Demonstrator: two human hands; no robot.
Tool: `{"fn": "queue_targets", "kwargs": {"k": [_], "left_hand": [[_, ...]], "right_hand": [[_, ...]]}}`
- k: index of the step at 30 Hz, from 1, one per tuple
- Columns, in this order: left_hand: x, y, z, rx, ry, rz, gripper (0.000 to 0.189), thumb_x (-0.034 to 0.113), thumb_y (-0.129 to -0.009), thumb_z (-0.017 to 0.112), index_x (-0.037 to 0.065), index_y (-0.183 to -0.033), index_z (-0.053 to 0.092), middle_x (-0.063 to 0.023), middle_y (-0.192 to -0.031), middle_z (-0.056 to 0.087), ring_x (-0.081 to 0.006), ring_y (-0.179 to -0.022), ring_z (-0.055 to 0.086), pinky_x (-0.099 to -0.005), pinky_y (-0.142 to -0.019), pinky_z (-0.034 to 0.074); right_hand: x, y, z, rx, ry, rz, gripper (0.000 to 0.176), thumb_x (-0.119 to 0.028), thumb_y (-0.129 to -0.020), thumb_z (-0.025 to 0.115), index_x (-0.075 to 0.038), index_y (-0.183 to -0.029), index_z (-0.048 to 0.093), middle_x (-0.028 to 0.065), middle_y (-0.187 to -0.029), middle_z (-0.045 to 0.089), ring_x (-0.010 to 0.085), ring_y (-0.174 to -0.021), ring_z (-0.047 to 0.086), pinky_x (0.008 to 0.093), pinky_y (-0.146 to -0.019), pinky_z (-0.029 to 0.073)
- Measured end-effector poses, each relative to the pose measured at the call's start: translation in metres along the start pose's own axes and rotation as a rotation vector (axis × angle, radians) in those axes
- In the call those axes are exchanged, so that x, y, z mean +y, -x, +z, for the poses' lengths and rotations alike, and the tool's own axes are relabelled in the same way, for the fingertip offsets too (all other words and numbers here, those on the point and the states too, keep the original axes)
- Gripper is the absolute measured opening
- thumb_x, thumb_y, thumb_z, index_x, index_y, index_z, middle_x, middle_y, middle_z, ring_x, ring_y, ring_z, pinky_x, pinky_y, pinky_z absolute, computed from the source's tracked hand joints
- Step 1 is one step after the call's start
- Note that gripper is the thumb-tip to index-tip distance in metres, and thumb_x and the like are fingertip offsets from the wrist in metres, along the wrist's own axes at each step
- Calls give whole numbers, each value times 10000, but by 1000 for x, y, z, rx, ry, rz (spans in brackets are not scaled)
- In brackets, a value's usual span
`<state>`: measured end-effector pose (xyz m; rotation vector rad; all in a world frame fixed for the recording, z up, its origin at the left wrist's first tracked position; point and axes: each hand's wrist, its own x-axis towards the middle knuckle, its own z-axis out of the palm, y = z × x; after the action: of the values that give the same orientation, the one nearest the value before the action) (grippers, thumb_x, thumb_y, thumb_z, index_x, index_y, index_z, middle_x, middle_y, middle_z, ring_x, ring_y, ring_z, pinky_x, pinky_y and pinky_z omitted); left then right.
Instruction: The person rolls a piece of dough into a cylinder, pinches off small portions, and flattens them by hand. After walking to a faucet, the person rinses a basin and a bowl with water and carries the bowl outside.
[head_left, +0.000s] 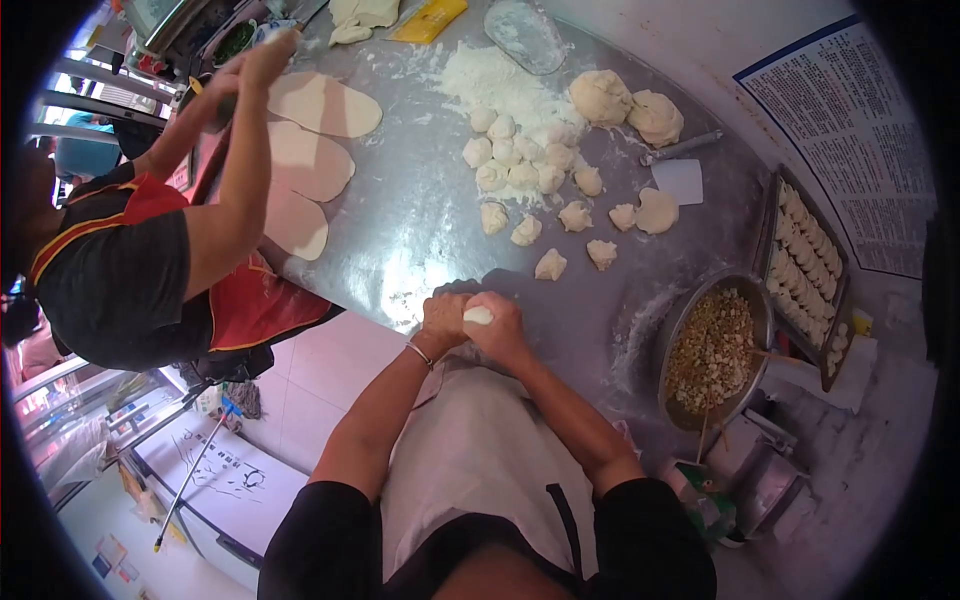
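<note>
Close to the table's near edge, my left hand [444, 322] and my right hand [499, 332] meet in front of the apron. A small piece of pale dough [478, 315] shows at the curled fingers of my right hand. My left hand is closed against it; part of the dough is hidden by the fingers. Beyond my hands lie torn dough lumps, the closest being one lump [550, 264] and another [601, 254]. Farther back, several rounded dough balls [502, 150] sit in and beside a heap of white flour [480, 85].
A metal bowl of chopped filling [712, 350] stands at right, beside a tray of shaped dough pieces [803, 262]. Large dough lumps [600, 97], a white scraper [680, 181] and a rolling pin [683, 147] lie behind. At left, a co-worker [140, 240] leans over flat dough sheets [310, 160].
</note>
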<state>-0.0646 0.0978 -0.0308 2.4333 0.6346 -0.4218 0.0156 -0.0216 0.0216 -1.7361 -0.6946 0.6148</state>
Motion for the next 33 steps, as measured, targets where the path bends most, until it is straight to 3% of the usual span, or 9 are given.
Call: {"fn": "queue_targets", "kwargs": {"k": [2,7,11,13,15,17,20,23,33], "left_hand": [[-18,-5,0,5,87,-132,352,450,-788,697,163,-987,739,-131,-911,740,-367,-871,715,-509,-729,553],[3,14,-35,335,-76,1,373,310,-781,750,85,-1063,654,-146,-947,644,-356,-980,627,-438,-837,520],[-56,13,3,297,-136,126,418,145,-791,741,48,-1182,632,-86,-973,630,-276,-976,621,-378,-871,510],[-56,15,-14,45,561,-60,492,138,-820,715,54,-1291,600,-70,-1081,649,-220,-983,637,-348,-879,515],[-37,20,-36,-234,1242,-219,612,121,-864,676,79,-1451,510,-43,-1242,657,-141,-993,655,-303,-899,518],[5,25,-70,-314,1145,-47,661,130,-842,704,85,-1466,489,-54,-1212,670,-169,-997,663,-326,-893,527],[31,11,-51,-84,531,391,875,186,-785,760,116,-1544,330,-138,-1151,697,-318,-991,698,-428,-856,559],[60,11,-60,-193,193,188,1036,221,-741,794,158,-1579,189,-229,-1187,669,-438,-1006,676,-506,-847,561],[87,3,-18,-143,-17,240,388,238,-769,735,74,-1085,579,-184,-840,721,-405,-812,711,-529,-708,559]], "right_hand": [[-54,0,-20,-63,-124,-81,166,-81,-698,704,-41,-851,655,88,-781,650,298,-726,650,368,-718,534],[6,-25,-33,-167,749,-200,605,-166,-752,798,-108,-1320,600,162,-1415,428,351,-1277,459,446,-1028,392],[13,-10,-39,-166,869,-324,647,-233,-774,802,-98,-1353,547,129,-1309,516,290,-1242,500,425,-1002,399],[9,-11,-45,-105,845,-251,664,-259,-791,811,-99,-1374,539,132,-1317,524,272,-1211,538,407,-993,431],[12,-8,-53,-203,255,156,700,-255,-797,824,-86,-1403,518,137,-1319,537,245,-1166,578,386,-947,481],[23,1,-53,-213,-411,452,760,-245,-803,838,-41,-1439,475,141,-1311,555,211,-1063,638,353,-840,556],[16,5,-55,-262,-547,273,804,-239,-801,834,-13,-1462,436,124,-1219,615,197,-1034,648,354,-820,556],[2,5,-75,-276,-80,188,643,-200,-785,812,-23,-1344,547,138,-1086,684,236,-949,686,363,-803,552],[5,31,-87,-32,114,150,375,-149,-752,729,-43,-1094,618,178,-947,689,387,-884,677,438,-793,548]]}}
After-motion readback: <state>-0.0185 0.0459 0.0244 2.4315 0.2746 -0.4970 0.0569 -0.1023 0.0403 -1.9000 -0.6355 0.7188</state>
